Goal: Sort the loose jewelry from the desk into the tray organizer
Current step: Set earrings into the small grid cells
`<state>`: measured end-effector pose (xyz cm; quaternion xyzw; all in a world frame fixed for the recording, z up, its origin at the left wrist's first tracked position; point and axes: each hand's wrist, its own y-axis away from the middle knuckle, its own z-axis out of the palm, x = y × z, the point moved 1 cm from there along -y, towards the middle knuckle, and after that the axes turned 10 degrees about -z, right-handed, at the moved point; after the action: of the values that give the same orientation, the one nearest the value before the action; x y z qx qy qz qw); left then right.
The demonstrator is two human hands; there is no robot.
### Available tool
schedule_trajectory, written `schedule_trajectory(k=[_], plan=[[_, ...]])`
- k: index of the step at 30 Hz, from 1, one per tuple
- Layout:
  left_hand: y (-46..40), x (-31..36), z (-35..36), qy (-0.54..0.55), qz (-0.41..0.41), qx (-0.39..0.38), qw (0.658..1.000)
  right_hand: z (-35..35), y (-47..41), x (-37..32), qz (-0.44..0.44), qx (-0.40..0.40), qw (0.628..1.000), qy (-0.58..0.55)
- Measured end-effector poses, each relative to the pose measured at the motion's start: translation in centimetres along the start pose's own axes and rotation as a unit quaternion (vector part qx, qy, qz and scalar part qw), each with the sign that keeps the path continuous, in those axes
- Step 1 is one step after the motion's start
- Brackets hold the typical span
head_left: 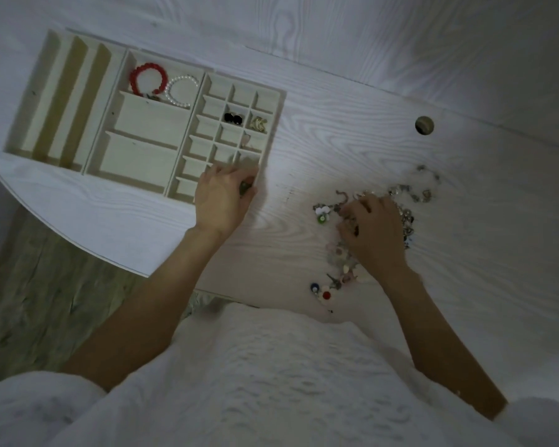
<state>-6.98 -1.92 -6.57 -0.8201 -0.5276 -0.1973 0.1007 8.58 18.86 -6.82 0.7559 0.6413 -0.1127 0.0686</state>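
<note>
Head view looks down on a pale wood-grain desk (pixel 304 130) with a cream tray organizer (pixel 279 95) lying toward its left end. The left hand (pixel 221 196) sits at the tray's near right corner, over the small square compartments, fingers curled around a small dark piece (pixel 244 188) too blurred to name. The right hand (pixel 373 232) is well apart from it, fingers bent down into the heap of loose jewelry (pixel 400 217) on the desk; whether it pinches a piece, I cannot tell. Silvery chains trail off toward the far right of the heap, and small flower-shaped pieces (pixel 321 290) lie at its near edge. In the tray, a red bead bracelet (pixel 146 79) and a white pearl bracelet (pixel 181 90) share the far middle compartment. A pair of black round earrings (pixel 233 118) fills one small square, with a gold piece (pixel 259 124) in the square just to its right. A round cable hole (pixel 424 125) shows in the desk beyond the heap
</note>
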Motion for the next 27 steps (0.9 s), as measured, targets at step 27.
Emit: schedule_trajectory(k=[27], plan=[[-1.4, -2.1, 0.2, 0.085, -0.039, 0.004, 0.996, 0.4, -15.3, -7.5, 0.123, -0.048, 0.907, -0.401]])
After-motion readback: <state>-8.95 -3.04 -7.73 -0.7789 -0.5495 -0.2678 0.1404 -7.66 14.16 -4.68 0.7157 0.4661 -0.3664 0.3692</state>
